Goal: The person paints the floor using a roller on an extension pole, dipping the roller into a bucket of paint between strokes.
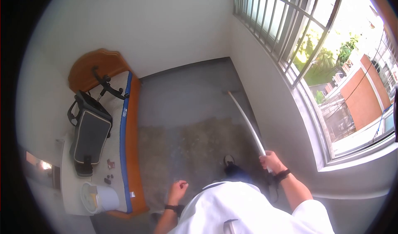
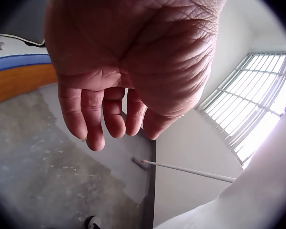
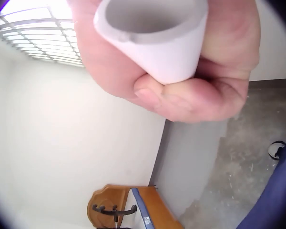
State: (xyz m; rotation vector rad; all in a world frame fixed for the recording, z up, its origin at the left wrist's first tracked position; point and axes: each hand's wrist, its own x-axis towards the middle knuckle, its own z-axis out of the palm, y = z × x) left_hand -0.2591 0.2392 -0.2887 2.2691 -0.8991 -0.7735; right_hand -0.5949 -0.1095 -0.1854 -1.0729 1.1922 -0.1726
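Observation:
My right hand (image 1: 273,162) grips the near end of a long white pole (image 1: 248,124). In the right wrist view, the pole's hollow open end (image 3: 171,57) sticks out of the curled fingers (image 3: 195,100). Down at the far end, a paint roller (image 2: 139,163) lies on the floor close to the foot of the window-side wall. An even grey coat (image 1: 178,95) covers the far floor, and its ragged edge meets mottled bare floor (image 1: 166,151) nearer me. My left hand (image 1: 178,190) hangs beside my body with nothing in it, its fingers (image 2: 91,114) loosely bent.
Along the left wall stands a wooden bed (image 1: 134,159) with a blue-edged mattress (image 1: 123,130). On it lie an office chair (image 1: 93,136) and a white bucket (image 1: 110,198). A barred window (image 1: 286,10) is on the right. My shoe (image 1: 228,159) is on the bare floor.

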